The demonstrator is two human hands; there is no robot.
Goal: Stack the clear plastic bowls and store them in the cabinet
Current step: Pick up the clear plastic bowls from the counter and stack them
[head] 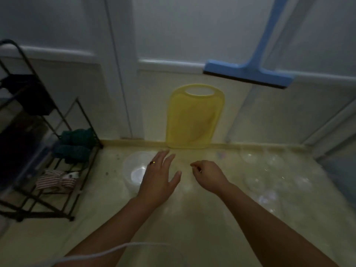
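A clear plastic bowl (134, 168) stands on the pale yellow counter (107, 209), partly covered by my left hand (159, 178), whose fingers are spread straight above its right side. Several more clear bowls (269, 180) lie scattered on the counter at the right, faint and blurred. My right hand (207, 173) hovers mid-counter with loosely curled fingers and holds nothing that I can see. No cabinet is clearly visible.
A black wire rack (44, 143) with green and striped cloths stands at the left. A yellow cutting board (194, 118) leans on the back wall. A blue squeegee (248, 72) hangs above it. A white cord (107, 251) crosses the near edge.
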